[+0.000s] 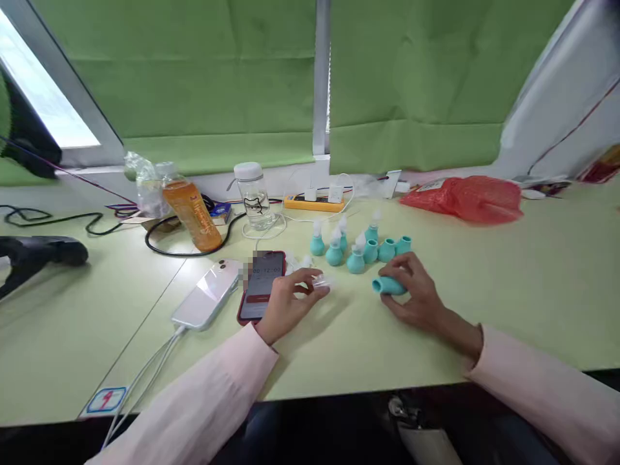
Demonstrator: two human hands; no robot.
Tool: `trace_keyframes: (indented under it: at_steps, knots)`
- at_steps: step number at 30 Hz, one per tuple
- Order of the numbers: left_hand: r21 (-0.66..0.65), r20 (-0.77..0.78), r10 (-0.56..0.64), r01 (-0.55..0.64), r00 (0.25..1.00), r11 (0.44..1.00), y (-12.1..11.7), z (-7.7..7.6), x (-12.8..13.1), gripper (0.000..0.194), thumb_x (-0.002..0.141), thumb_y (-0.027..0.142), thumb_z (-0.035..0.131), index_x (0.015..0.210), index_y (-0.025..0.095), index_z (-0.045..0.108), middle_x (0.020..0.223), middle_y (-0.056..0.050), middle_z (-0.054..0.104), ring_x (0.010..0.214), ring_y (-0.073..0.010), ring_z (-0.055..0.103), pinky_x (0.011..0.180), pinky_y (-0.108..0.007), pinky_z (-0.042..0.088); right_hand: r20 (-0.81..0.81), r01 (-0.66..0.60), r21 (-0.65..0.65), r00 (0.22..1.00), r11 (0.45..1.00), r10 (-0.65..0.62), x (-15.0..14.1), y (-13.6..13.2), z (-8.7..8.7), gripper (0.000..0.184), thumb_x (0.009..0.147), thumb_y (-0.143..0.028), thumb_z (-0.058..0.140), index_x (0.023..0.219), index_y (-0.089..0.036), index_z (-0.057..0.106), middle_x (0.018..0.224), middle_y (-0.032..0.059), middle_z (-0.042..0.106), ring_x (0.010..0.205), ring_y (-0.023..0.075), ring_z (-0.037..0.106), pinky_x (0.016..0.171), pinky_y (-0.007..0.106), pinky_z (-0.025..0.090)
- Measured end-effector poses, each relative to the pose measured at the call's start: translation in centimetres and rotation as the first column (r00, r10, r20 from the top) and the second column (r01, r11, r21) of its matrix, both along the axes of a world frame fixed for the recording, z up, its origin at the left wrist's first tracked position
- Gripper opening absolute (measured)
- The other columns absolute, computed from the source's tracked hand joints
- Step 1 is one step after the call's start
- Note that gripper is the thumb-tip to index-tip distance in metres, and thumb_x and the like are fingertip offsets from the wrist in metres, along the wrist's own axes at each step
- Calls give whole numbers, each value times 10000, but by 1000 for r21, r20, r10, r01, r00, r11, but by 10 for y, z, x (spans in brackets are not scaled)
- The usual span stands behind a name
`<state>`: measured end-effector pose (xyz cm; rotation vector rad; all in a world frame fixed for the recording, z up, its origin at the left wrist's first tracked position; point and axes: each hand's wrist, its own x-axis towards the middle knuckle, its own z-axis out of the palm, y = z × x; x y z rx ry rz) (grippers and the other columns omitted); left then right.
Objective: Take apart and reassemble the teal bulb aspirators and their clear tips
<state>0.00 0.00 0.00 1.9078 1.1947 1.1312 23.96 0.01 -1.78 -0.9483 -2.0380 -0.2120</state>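
Observation:
Between the thumb and fingers of my left hand point(290, 300) is a small clear plastic nozzle point(321, 282), held just above the table. My right hand point(419, 290) grips a teal rubber bulb point(390, 286) lying sideways, its open mouth turned left toward the nozzle; the two are apart. Behind my hands stand several teal bulbs with clear nozzles on top, such as the front fitted bulb point(355, 261). Beside them are 3 bulbs with bare open mouths, among them an open bulb point(387, 250). Some loose clear nozzles point(306, 261) lie behind my left hand, partly hidden.
A phone in a red case point(261, 278) lies under my left wrist, with a white phone point(206, 297) on a cable beside it. Farther back stand an orange drink bottle point(194, 216), a clear water bottle point(254, 197), a yellow power strip point(314, 204) and a red plastic bag point(467, 199).

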Motion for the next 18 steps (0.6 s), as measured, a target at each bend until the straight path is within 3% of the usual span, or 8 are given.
trace_keyframes:
  at_steps: [3,6,14,18]
  knots:
    - [-71,41,-83,86,996,994,-2,0,3,343,662,343,618,942,145,636,841,-48,656,753,-156,592,662,-237,513,104,-70,-172,991,983,89,-23,1,1,293,613,-102,453,891,-193,438,865,62,457,755,177,494,638,294,420]
    - [-121,71,-107,115,992,986,-2,0,4,354,648,336,633,948,149,637,873,-52,662,790,-176,596,679,-250,512,97,-69,-263,990,962,98,-40,4,0,298,589,-124,457,879,-184,429,771,30,522,661,157,502,592,269,404]
    - [-219,49,-108,116,993,969,-3,-1,4,386,642,368,632,942,125,639,882,-75,660,684,-176,595,556,-252,487,-10,-103,-240,995,965,104,-49,7,-11,186,608,-151,487,787,-185,452,677,0,538,596,126,506,552,224,377]
    - [-137,-44,-130,123,991,983,-3,-2,3,387,661,365,617,943,101,638,798,-80,664,648,-161,567,551,-249,452,-9,-109,-296,994,949,112,-50,7,-14,161,625,-136,475,780,-178,463,691,13,553,614,128,512,554,222,369]
